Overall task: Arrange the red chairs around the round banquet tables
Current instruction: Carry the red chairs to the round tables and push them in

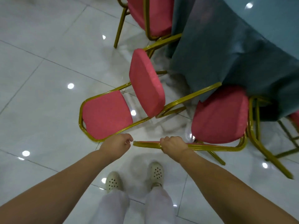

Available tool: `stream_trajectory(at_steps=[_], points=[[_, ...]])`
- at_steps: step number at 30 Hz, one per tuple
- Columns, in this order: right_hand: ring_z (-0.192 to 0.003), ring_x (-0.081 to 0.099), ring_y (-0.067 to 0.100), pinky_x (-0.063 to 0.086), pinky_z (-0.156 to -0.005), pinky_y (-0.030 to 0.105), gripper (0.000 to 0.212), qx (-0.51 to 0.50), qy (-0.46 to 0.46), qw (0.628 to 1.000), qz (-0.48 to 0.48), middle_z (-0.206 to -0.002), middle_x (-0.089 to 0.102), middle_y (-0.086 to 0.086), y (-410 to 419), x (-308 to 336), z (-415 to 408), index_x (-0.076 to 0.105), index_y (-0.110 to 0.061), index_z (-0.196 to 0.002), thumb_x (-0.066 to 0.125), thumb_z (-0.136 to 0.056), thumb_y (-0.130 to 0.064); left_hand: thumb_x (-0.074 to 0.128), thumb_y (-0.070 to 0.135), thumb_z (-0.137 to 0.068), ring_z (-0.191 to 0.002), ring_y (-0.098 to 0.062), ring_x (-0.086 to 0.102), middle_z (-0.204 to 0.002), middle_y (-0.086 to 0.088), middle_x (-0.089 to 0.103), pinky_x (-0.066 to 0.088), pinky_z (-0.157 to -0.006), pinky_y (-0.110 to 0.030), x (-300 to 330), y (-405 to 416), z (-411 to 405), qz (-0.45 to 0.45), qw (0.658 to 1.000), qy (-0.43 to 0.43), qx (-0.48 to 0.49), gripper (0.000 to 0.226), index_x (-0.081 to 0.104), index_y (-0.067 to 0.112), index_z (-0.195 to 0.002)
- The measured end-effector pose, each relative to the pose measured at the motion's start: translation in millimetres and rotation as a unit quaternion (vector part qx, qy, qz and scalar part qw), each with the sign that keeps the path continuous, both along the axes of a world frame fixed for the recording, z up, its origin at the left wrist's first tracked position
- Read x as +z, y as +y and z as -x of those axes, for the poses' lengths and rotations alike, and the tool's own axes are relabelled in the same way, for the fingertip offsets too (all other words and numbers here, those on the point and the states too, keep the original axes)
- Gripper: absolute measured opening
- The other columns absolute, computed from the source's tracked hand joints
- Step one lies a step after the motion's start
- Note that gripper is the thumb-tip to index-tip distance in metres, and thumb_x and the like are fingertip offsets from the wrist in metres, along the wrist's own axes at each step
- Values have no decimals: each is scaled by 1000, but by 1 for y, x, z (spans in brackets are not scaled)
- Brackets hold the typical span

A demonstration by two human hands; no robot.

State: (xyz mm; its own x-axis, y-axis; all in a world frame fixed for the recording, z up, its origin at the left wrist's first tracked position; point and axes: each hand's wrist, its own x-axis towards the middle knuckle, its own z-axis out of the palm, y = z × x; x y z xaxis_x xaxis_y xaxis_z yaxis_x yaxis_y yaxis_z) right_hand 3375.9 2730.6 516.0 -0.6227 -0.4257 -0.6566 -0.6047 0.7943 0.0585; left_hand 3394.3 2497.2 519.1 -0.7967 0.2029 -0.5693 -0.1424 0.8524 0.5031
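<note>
The right hand (174, 143) has its fingers (166, 140) curled tight around the gold top rail of a red chair (220, 115). This chair stands upright, and its seat reaches away from those fingers toward the round counter (234, 50), with the far edge of the seat under the hanging grey-green cloth.

The left hand (117, 145) is just beside the left end of the same rail. Its fingers (128, 140) are curled in a loose fist at the gold frame of a second red chair (127, 101). I cannot tell for sure if they really hold that frame or only touch it. The second chair looks tipped over, its backrest near the left fingers and its seat pad standing on edge further away, toward the counter.

A third red chair (153, 15) is far beyond both hands, pushed against the cloth at the top of the view. At the right edge, past the right fingers, a bit of one more red seat (295, 118) shows under the cloth.

Everything stands on a shiny pale tiled floor (48, 70). Below the hands are the person's two cream perforated shoes (156, 172) and light trousers.
</note>
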Motion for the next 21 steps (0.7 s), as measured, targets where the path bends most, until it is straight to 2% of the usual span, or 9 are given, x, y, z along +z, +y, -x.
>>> stream_trajectory(at_steps=[4,8,10,13,15,17,18,19,21], points=[[-88,63,27,37,-62,34,20,-18,46,999,19,-105,60,9,17,59,-8,48,-9,-110,39,-100,-24,56,25,-92,-120,-15,51,-134,4,52,42,-97,-28,47,16,9,8,997,30,-68,43,48,25,-134],[-88,62,27,34,-61,34,28,-31,89,995,44,-104,60,8,30,121,-28,50,-10,-110,37,-100,-34,63,32,-87,-126,-17,47,-140,4,49,41,-100,-31,90,31,13,22,989,51,-134,56,43,25,-139],[-74,64,21,32,-53,29,27,-40,117,991,54,-89,65,3,38,147,-45,58,-13,-97,51,-93,-40,66,37,-84,-125,-18,49,-139,4,50,42,-97,-30,109,38,10,22,984,60,-165,62,42,25,-139],[-40,54,10,20,-39,19,38,-59,154,985,56,-54,58,-4,54,185,-67,58,-21,-65,84,-57,-48,68,47,-81,-113,-13,55,-132,7,54,44,-86,-24,136,43,3,11,978,57,-199,63,45,27,-137],[-53,62,17,27,-43,23,35,-70,142,985,68,-68,64,0,65,208,-83,61,-16,-77,80,-67,-43,66,52,-79,-97,-8,56,-119,9,60,42,-75,-19,154,46,-1,4,974,45,-221,57,51,31,-130],[-84,64,28,33,-58,32,32,-122,158,975,100,-97,64,9,76,230,-96,57,-10,-101,57,-91,-40,65,51,-80,-84,-6,56,-96,13,62,38,-63,-17,171,53,-5,-1,966,59,-250,36,57,36,-111],[-89,61,29,32,-62,34,34,-144,169,969,105,-104,62,10,83,238,-101,54,-9,-107,49,-95,-41,64,48,-82,-81,-7,56,-86,14,60,36,-58,-17,180,57,-7,-2,963,72,-261,23,56,37,-100],[-87,58,28,32,-63,34,34,-163,178,964,113,-105,60,10,89,248,-106,52,-10,-108,46,-97,-41,62,45,-84,-80,-9,57,-81,13,57,34,-56,-18,188,64,-9,-1,960,88,-266,14,53,36,-91],[-77,50,20,34,-63,33,30,-187,185,958,110,-100,59,6,106,262,-118,50,-12,-104,44,-97,-41,59,41,-87,-79,-12,55,-74,12,52,31,-54,-19,207,79,-12,12,952,126,-279,17,46,33,-79]])
